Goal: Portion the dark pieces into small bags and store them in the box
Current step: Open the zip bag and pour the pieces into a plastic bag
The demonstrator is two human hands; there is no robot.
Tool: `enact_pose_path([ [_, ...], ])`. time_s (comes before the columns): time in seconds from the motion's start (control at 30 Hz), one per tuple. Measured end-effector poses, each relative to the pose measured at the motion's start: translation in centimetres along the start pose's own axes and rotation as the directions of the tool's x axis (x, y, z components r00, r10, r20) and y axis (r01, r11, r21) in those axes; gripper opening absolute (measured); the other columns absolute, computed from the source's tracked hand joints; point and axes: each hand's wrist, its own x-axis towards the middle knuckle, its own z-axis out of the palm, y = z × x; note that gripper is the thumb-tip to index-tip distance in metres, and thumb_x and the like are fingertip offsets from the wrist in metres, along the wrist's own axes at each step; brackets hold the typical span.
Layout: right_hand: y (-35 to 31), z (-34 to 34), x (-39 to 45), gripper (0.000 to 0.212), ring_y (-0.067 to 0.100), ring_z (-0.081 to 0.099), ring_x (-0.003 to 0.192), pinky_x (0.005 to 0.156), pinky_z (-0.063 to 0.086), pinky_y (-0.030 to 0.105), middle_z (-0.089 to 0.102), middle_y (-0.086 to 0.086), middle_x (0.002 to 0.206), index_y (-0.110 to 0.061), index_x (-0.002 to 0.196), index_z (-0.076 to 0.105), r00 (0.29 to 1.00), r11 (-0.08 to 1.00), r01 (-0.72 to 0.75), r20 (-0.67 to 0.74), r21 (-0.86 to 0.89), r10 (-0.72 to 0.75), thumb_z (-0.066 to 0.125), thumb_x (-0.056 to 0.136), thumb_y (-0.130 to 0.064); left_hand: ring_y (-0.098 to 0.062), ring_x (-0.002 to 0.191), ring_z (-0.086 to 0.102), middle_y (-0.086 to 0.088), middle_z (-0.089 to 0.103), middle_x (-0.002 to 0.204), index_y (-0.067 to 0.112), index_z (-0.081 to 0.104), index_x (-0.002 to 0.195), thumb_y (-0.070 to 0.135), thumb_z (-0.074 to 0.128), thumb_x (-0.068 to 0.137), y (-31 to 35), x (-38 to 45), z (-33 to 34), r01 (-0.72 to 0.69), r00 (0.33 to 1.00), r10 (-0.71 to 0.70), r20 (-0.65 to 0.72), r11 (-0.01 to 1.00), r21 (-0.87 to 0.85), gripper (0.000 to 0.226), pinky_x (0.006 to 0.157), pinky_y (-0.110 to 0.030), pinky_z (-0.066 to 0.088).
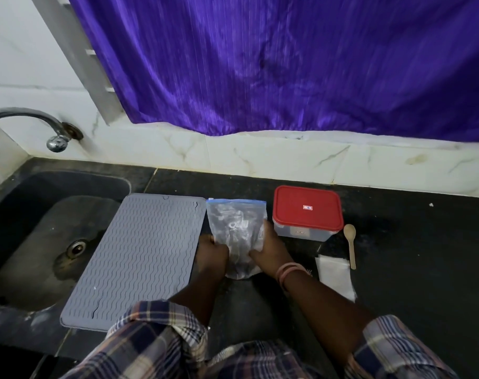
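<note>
Working from the left of the desk (397, 242), you have one grey ribbed mat (139, 258) lying partly over the sink (41, 214) at the left edge, and just to its right one large zip bag (234, 228) of dark pieces, lying flat with its blue seal toward the back wall. Your left hand (212, 255) grips the bag's near left side and your right hand (268, 248) grips its near right side, fingers curled onto the plastic; just how each fingertip sits is lost in blur. The step in hand looks like getting this bag ready to open, so lift it by both lower corners, let the pieces settle away from the seal, then part the zip slowly over the mat so any spill lands there. To the right stands one box (306, 214) with its red lid still on; take that off before you fill anything. Right of the box lies one wooden spoon (351, 244), bowl toward the wall, and beside it near the front a stack of small bags (334, 277), whose number I cannot tell.
</note>
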Motion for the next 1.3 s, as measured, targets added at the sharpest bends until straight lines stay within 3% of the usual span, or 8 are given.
enact_pose_path([
  [0.13, -0.5, 0.5, -0.5, 0.109, 0.014, 0.060, 0.115, 0.106, 0.047, 0.044, 0.062, -0.004, 0.123, -0.044, 0.155, -0.010, 0.995, 0.985, -0.019, -0.094, 0.173, 0.036, 0.073, 0.087, -0.025, -0.010, 0.092, 0.057, 0.007, 0.057, 0.109, 0.025, 0.044, 0.124, 0.022, 0.066, 0.096, 1.5, -1.3, -1.2, -0.008, 0.999, 0.023, 0.037, 0.925, -0.381, 0.036, 0.071, -0.026, 0.045],
  [0.27, -1.2, -0.3, -1.3, 0.077, 0.005, 0.056, 0.124, 0.108, 0.043, 0.034, 0.059, -0.012, 0.136, -0.039, 0.153, 0.024, 0.983, 0.916, 0.108, -0.177, 0.387, -0.041, 0.065, 0.091, -0.018, -0.016, 0.104, 0.066, 0.005, 0.065, 0.122, 0.020, 0.056, 0.129, 0.034, 0.067, 0.096, 2.8, -2.0, -2.3, -0.105, 0.989, 0.145, 0.041, 0.860, -0.500, 0.037, 0.077, -0.028, 0.054],
  [0.37, -1.8, -1.4, -2.7, 0.031, 0.016, 0.068, 0.103, 0.092, 0.053, 0.032, 0.071, -0.004, 0.108, -0.027, 0.118, 0.060, 0.972, 0.917, 0.148, -0.224, 0.371, -0.066, 0.065, 0.091, -0.013, -0.029, 0.100, 0.075, -0.010, 0.077, 0.107, 0.010, 0.071, 0.116, 0.029, 0.066, 0.097, 3.2, -2.0, -3.8, -0.165, 0.960, 0.263, 0.099, 0.813, -0.559, 0.027, 0.087, -0.047, 0.061],
  [0.5, -2.6, -3.7, -3.8, 0.025, 0.019, 0.068, 0.101, 0.084, 0.053, 0.023, 0.071, 0.000, 0.105, -0.017, 0.116, 0.063, 0.953, 0.875, 0.216, -0.291, 0.434, -0.091, 0.068, 0.092, -0.010, -0.041, 0.099, 0.071, -0.020, 0.076, 0.099, 0.001, 0.072, 0.103, 0.016, 0.068, 0.096, 4.1, -2.2, -5.8, -0.312, 0.913, 0.402, 0.077, 0.806, -0.503, 0.017, 0.090, -0.054, 0.059],
  [0.77, -10.3, -6.8, -5.0, 0.046, 0.008, 0.048, 0.124, 0.107, 0.039, 0.034, 0.053, -0.013, 0.129, -0.035, 0.135, 0.059, 0.763, 0.789, 0.535, -0.227, -0.303, -0.605, 0.070, 0.090, -0.040, -0.023, 0.092, 0.074, -0.007, 0.078, 0.092, 0.008, 0.076, 0.099, 0.003, 0.070, 0.092, 4.3, -4.6, -6.4, -0.509, 0.813, 0.572, 0.106, 0.787, -0.348, 0.011, 0.085, -0.037, 0.060],
  [0.87, -12.1, -5.3, -5.4, 0.030, 0.007, 0.061, 0.105, 0.095, 0.050, 0.033, 0.066, -0.008, 0.113, -0.025, 0.122, 0.071, 0.814, 0.790, 0.562, -0.008, -0.245, -0.581, 0.069, 0.092, -0.022, -0.012, 0.091, 0.074, -0.004, 0.079, 0.092, 0.004, 0.076, 0.099, -0.002, 0.068, 0.092, 4.2, -4.9, -6.8, -0.559, 0.775, 0.621, 0.115, 0.759, -0.333, 0.013, 0.082, -0.022, 0.056],
  [1.13, -12.5, -3.6, -5.7, 0.016, 0.015, 0.060, 0.089, 0.083, 0.050, 0.039, 0.064, -0.002, 0.094, -0.017, 0.095, 0.074, 0.827, 0.788, 0.547, 0.036, -0.282, -0.561, 0.061, 0.090, -0.008, 0.006, 0.074, 0.064, 0.009, 0.074, 0.087, 0.010, 0.078, 0.103, 0.003, 0.061, 0.099, 3.0, -5.6, -7.9, -0.608, 0.761, 0.634, 0.135, 0.770, -0.192, 0.019, 0.069, -0.010, 0.046],
  [1.3, -12.6, -3.6, -6.2, 0.006, 0.016, 0.055, 0.093, 0.084, 0.047, 0.036, 0.061, -0.001, 0.098, -0.017, 0.096, 0.065, 0.806, 0.727, 0.561, 0.058, -0.396, -0.589, 0.061, 0.093, -0.017, -0.006, 0.094, 0.071, 0.007, 0.077, 0.098, 0.015, 0.078, 0.105, 0.006, 0.060, 0.100, 2.7, -5.9, -7.7, -0.638, 0.757, 0.651, 0.059, 0.755, -0.150, 0.021, 0.085, -0.034, 0.059],
])
